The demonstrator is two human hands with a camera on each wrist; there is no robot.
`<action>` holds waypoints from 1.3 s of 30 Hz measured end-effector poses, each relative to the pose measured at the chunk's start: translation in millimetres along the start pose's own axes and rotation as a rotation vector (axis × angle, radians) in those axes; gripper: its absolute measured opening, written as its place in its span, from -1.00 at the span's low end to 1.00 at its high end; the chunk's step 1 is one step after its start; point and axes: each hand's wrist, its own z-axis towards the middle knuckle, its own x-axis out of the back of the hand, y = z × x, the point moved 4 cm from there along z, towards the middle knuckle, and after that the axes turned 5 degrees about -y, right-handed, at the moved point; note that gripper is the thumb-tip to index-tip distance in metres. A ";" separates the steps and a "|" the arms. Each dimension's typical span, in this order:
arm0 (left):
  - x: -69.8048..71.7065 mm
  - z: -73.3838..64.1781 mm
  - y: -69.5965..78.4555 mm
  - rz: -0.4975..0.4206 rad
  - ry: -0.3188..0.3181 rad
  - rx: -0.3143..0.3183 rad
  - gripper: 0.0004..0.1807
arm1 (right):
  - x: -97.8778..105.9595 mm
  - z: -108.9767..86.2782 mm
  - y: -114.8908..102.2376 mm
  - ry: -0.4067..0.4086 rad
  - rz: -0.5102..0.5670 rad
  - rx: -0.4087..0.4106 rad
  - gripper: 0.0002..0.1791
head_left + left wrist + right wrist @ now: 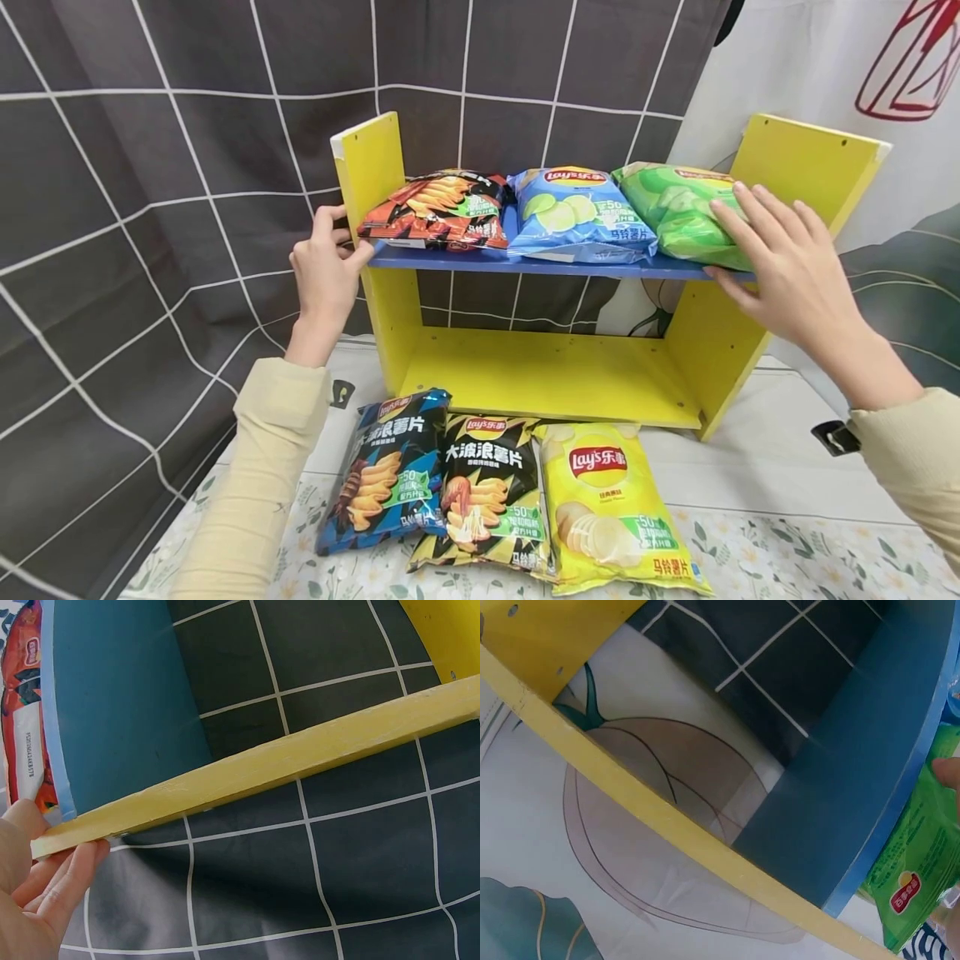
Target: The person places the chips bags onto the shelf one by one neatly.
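Note:
A small yellow shelf [555,371] has a blue upper board [480,261]. My left hand [326,267] pinches the shelf's left side panel [247,769], thumb on the inner side and fingers outside. Three chip bags lie in a row on the blue board: a red one [442,212] at the left, a light blue one [577,218] in the middle, a green one [667,208] at the right. My right hand [795,267] rests on the green bag with fairly straight, spread fingers. In the right wrist view the green bag [919,847] shows at the right edge, with only a fingertip visible.
In front of the shelf lie a dark blue chip bag [390,475], a black one [491,500] and a yellow one [615,508], on a flowered cloth [795,550]. A dark grid-patterned curtain [225,150] hangs behind and at the left.

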 end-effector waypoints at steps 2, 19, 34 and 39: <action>0.1 -0.1 0.1 0.001 0.001 -0.001 -0.58 | 0.4 0.6 -2.9 0.015 -0.011 0.017 -0.17; -0.3 0.9 -0.2 0.000 -0.001 -0.006 -0.58 | 3.6 -12.7 -49.5 0.096 -0.014 0.099 -0.30; -0.2 0.7 -0.9 0.008 0.001 -0.005 -0.57 | -25.1 -45.9 -99.9 0.080 0.088 0.184 -0.35; 0.5 0.7 -0.5 0.007 0.001 -0.009 -0.58 | -40.7 -66.3 -114.3 0.013 0.136 0.189 -0.35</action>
